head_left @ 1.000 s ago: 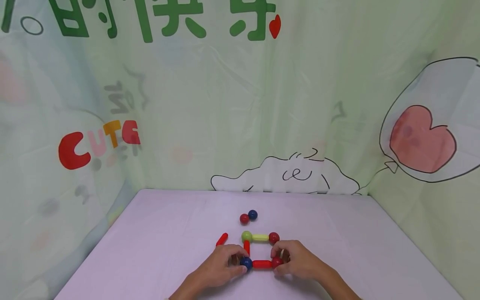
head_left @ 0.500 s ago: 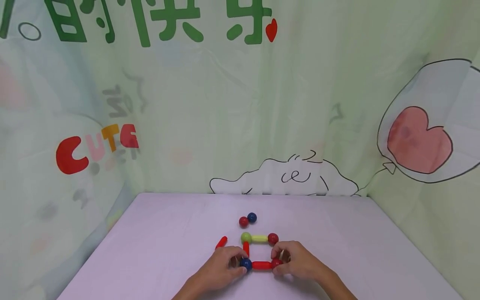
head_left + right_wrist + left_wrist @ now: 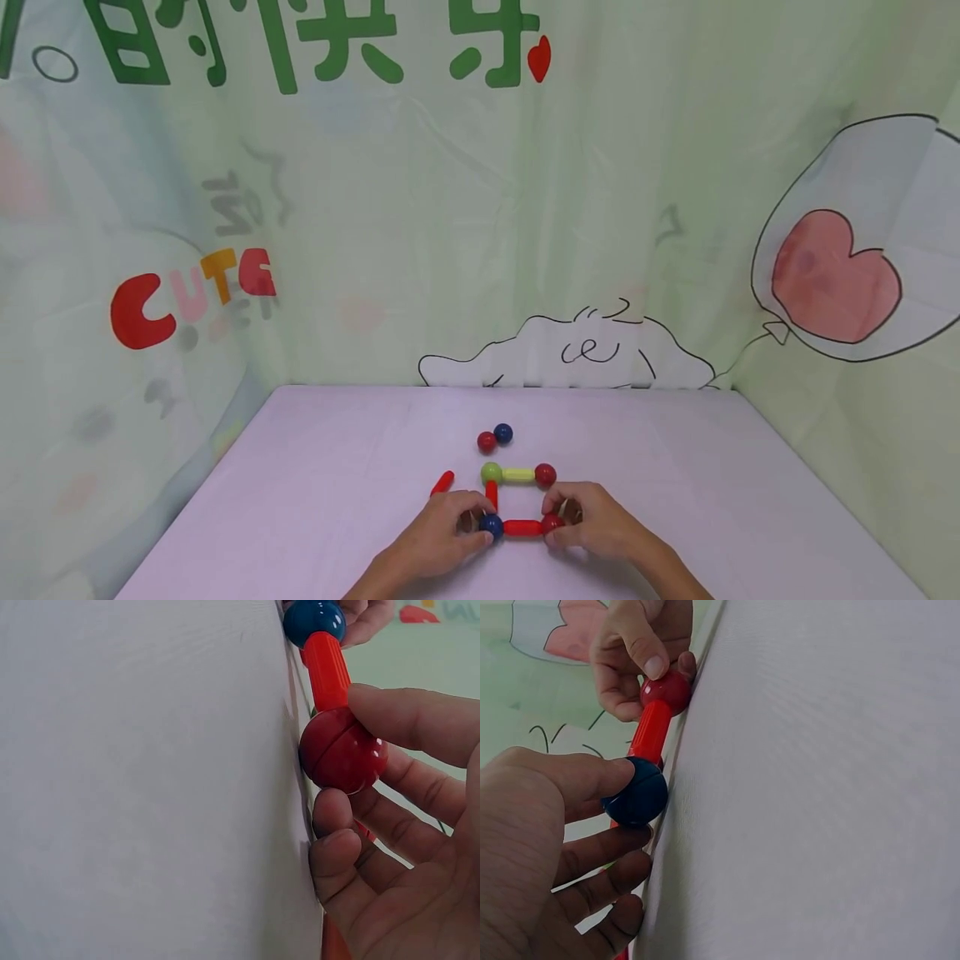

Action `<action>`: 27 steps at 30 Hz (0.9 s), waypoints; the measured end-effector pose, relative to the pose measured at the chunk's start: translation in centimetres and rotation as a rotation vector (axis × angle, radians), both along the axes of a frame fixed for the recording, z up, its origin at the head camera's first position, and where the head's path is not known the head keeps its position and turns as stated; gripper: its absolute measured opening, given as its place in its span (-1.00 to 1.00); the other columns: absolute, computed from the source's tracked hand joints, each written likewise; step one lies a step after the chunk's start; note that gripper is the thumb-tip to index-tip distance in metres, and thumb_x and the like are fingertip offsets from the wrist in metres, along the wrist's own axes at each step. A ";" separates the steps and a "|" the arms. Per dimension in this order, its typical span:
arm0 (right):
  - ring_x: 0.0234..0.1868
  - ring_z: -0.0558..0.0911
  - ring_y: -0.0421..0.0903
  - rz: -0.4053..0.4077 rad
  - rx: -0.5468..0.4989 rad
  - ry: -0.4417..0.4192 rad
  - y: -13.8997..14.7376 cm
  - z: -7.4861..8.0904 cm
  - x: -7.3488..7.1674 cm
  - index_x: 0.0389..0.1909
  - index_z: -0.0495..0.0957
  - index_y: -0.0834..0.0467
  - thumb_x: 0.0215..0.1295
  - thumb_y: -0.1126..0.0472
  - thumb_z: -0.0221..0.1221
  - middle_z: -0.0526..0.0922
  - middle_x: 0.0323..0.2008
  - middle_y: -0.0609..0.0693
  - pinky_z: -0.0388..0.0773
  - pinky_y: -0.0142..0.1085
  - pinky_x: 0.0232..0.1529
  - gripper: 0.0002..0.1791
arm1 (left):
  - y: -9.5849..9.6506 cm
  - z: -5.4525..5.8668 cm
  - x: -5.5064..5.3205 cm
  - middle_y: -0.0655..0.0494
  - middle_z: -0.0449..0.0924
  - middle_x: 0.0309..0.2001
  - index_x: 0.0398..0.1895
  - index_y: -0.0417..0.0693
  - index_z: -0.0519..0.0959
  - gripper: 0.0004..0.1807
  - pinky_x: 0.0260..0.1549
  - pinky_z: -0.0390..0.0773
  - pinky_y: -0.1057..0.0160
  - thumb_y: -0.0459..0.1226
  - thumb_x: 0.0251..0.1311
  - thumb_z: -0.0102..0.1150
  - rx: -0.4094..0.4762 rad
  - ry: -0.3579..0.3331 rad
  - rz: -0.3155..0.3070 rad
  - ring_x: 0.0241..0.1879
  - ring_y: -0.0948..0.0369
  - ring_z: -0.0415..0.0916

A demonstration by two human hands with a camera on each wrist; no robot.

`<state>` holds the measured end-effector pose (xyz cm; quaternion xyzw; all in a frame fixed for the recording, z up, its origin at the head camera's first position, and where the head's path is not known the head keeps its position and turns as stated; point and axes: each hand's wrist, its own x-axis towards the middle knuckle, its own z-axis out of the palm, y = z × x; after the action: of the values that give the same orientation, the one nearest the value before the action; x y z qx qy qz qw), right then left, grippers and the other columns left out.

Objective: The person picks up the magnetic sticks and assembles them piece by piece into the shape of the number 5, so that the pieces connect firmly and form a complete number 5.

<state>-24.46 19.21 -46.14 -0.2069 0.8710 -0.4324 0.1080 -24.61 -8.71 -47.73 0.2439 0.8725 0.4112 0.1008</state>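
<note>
My left hand (image 3: 444,533) pinches a blue ball (image 3: 492,527) between thumb and fingers, at the near left corner of a flat three-sided frame. The right hand (image 3: 596,521) grips a red ball (image 3: 552,525) at the near right corner. A red rod (image 3: 522,528) joins these two balls, and it shows in both wrist views too. From the blue ball another red rod (image 3: 491,495) runs back to a green ball (image 3: 491,473). A yellow-green rod (image 3: 518,475) links that green ball to a dark red ball (image 3: 545,476). No rod shows between the two red balls on the right side.
A loose red rod (image 3: 442,482) lies just beyond the left hand, partly hidden by it. Farther back, a red ball (image 3: 487,442) and a blue ball (image 3: 503,432) sit touching on the pale table (image 3: 360,450). A printed curtain (image 3: 360,250) surrounds the table's back and sides.
The head view has shifted slightly. Both hands keep their hold on the blue and red balls, and the frame of rods and balls looks the same.
</note>
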 end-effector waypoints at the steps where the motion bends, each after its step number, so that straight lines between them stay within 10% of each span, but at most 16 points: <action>1: -0.28 0.52 -0.06 -0.003 -0.004 -0.007 0.0 0.0 0.0 -0.19 0.61 0.10 0.10 0.23 0.47 0.59 -0.35 -0.06 0.49 -0.35 -0.32 -0.72 | 0.0 0.0 0.0 0.35 0.52 -0.33 -0.01 0.19 0.67 -0.70 -0.30 0.50 0.37 -0.21 0.18 0.44 0.002 -0.001 0.001 -0.30 0.31 0.44; 19: -0.30 0.56 -0.02 -0.062 -0.044 -0.082 0.2 0.3 0.0 -0.14 0.61 0.13 0.22 0.22 0.39 0.62 -0.33 -0.01 0.62 -0.20 -0.41 -0.77 | -0.6 0.3 0.1 0.38 0.53 -0.31 -0.02 0.25 0.66 -0.71 -0.32 0.51 0.36 -0.21 0.21 0.41 -0.007 -0.005 0.006 -0.31 0.30 0.43; 27: -0.25 0.54 -0.05 -0.178 -0.012 0.067 0.0 1.8 -0.5 -0.16 0.64 0.12 0.27 0.28 0.33 0.61 -0.29 -0.06 0.57 -0.31 -0.32 -0.85 | -0.4 0.5 0.4 0.39 0.52 -0.30 0.05 0.16 0.65 -0.66 -0.28 0.52 0.38 -0.21 0.20 0.42 -0.025 0.014 -0.011 -0.29 0.34 0.43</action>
<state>-24.94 19.17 -44.37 -0.1435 0.8865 -0.4382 0.0387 -24.20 -9.14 -47.26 0.2503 0.8770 0.3978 0.0999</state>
